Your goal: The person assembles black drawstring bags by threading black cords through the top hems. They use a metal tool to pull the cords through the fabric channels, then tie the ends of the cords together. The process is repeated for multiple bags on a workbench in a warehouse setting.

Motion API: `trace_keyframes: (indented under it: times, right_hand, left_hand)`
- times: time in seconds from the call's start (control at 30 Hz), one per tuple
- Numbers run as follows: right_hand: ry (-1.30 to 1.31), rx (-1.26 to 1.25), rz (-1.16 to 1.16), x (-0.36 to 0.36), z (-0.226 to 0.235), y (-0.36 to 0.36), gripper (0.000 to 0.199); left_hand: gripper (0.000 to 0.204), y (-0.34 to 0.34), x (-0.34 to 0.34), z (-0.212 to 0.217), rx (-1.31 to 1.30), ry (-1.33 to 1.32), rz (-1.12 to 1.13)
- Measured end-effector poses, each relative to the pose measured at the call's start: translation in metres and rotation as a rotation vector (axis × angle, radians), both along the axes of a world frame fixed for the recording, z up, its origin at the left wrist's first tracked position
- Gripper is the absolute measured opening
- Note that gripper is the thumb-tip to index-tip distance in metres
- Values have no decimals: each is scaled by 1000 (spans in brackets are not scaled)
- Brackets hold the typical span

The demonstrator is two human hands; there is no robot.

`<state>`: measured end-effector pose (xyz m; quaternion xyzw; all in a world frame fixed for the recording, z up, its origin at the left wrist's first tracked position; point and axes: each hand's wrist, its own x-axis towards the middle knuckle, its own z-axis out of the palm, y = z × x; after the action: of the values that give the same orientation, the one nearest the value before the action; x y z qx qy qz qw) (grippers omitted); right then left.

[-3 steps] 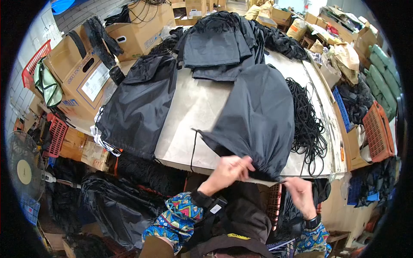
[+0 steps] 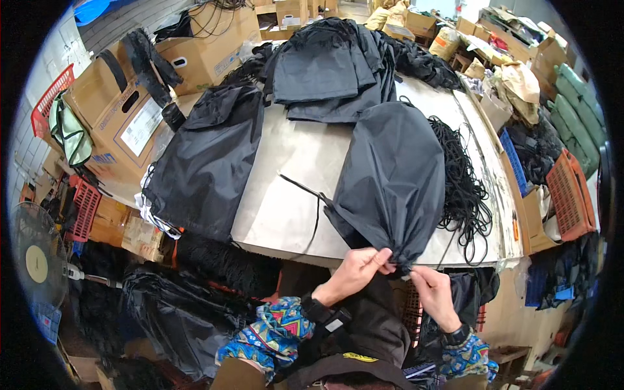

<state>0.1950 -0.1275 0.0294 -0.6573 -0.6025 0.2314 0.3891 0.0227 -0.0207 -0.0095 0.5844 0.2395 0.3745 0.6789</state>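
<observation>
Your left hand [image 2: 357,270] pinching bunched end [image 2: 399,259] of black drawstring bag [image 2: 398,179] at near edge of counter [image 2: 276,227]; right hand [image 2: 434,291] pinching it too, cord or cloth, can't tell. Slack grip could pop gathers loose.

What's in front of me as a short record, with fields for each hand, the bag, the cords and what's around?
Left hand: pinching the bag's gathered near edge
Right hand: closed at the same edge, beside the left hand; cloth or cord in its grip, unclear
Bag: black, lying on the table, near end bunched
Cord: sticking out at the bag's left side
Loose cords: black tangle, right of the bag
Left: second bag, black
Behind: black cloth pile
Far left: fan
</observation>
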Motion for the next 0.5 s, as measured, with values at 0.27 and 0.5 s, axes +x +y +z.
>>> trace_keyframes:
  times: [0.27, 0.5]
  right_hand:
    - [-377, 417, -15, 2, 48, 34, 34]
    - [-21, 786, -147, 13, 120, 17, 36]
  left_hand:
    - [18, 4, 20, 33, 313, 126, 308]
    - [13, 1, 43, 32, 1211, 461, 265]
